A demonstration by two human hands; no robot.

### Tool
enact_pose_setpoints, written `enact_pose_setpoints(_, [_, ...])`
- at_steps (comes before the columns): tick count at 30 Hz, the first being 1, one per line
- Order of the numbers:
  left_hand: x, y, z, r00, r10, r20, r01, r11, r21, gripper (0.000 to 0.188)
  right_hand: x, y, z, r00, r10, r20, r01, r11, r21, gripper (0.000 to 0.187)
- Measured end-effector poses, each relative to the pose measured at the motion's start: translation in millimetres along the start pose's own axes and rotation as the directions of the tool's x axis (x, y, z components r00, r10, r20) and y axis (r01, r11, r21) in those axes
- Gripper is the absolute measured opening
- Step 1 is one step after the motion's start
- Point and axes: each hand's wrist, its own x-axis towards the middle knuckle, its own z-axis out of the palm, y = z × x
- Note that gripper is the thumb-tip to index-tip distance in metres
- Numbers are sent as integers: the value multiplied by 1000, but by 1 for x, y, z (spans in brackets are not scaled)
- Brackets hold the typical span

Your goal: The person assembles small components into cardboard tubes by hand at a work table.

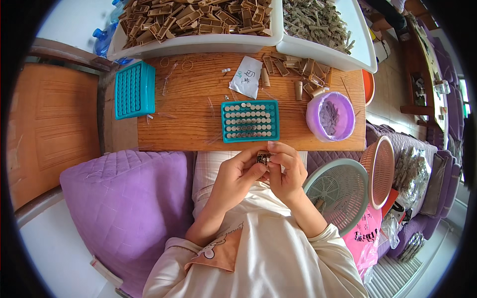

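My left hand (235, 177) and my right hand (288, 174) meet just off the table's near edge. Between their fingertips is a small dark piece with light and brownish bits (263, 158); its kind is too small to make out. The left thumb and fingers pinch it from one side, and the right fingertips close on it from the other. Directly beyond the hands, a teal tray (250, 140) stands on the table, with rows of small round white pieces (247, 120) in its holes. Some pieces in the nearer rows have dark tops.
A purple tub (312, 119) of thin grey strips stands at right. Brown plastic shells (318, 74) lie behind it. White bins (198, 43) of parts line the far edge. A second teal rack (134, 92) stands left. Plastic baskets (364, 198) and a purple cushioned seat (129, 208) flank me.
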Motion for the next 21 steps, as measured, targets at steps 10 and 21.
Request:
enact_pose_setpoints(10, [2, -3, -5, 993, -23, -112, 70, 893, 445, 33, 14, 3, -19, 850, 286, 443, -351, 934, 69, 16])
enact_pose_setpoints(21, [6, 9, -30, 967, -182, 176, 154, 975, 160, 25, 71, 29, -25, 474, 315, 822, -563, 826, 9, 37])
